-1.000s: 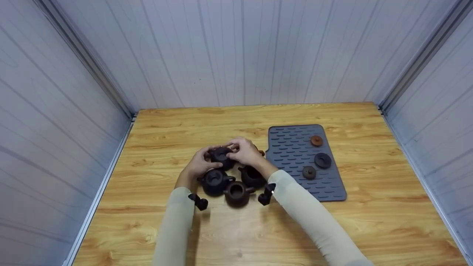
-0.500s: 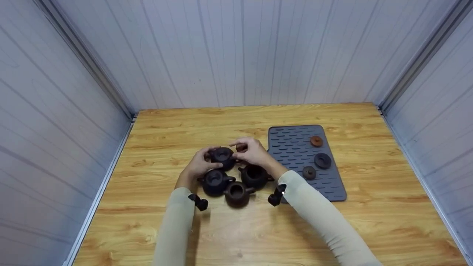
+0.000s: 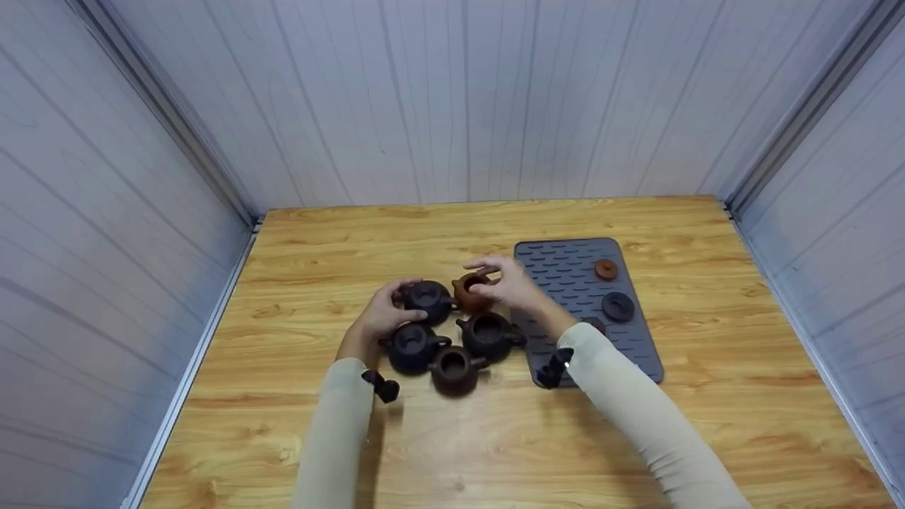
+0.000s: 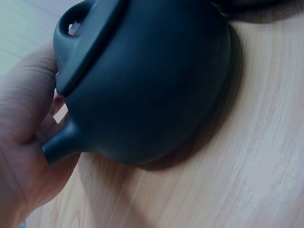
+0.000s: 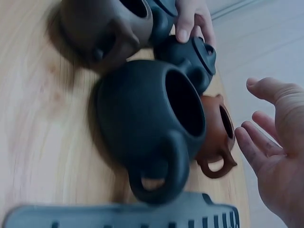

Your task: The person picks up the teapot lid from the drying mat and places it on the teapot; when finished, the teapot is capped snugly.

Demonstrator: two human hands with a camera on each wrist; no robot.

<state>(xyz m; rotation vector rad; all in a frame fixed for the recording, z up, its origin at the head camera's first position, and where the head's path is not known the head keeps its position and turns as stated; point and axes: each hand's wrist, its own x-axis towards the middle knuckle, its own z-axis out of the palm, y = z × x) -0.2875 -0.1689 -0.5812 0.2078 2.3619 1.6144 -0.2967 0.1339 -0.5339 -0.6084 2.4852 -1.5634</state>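
My left hand [image 3: 378, 314] grips the left side of a lidded dark teapot [image 3: 428, 302] at the back left of the cluster. In front of it sits another lidded dark teapot [image 3: 410, 348], which fills most of the left wrist view and blocks sight of my left fingertips. My right hand [image 3: 512, 286] hovers by a small reddish-brown teapot [image 3: 466, 297] without a lid. In the right wrist view that hand [image 5: 280, 142] has its fingers spread, apart from the reddish-brown teapot [image 5: 216, 128]. A dark lidless teapot [image 3: 486, 335] and a brown lidless teapot [image 3: 454, 371] complete the cluster.
A grey ridged mat [image 3: 551, 258] lies right of the teapots. On it rest an orange-brown lid [image 3: 606, 268], a dark ring-shaped lid [image 3: 619, 307] and a brownish lid [image 3: 595, 324] partly covered by my right arm. Panel walls enclose the wooden table [image 3: 339, 240].
My right hand has left the lid of the back-left teapot and moved right, over the reddish-brown teapot, which now shows. My left hand has stayed on its teapot.
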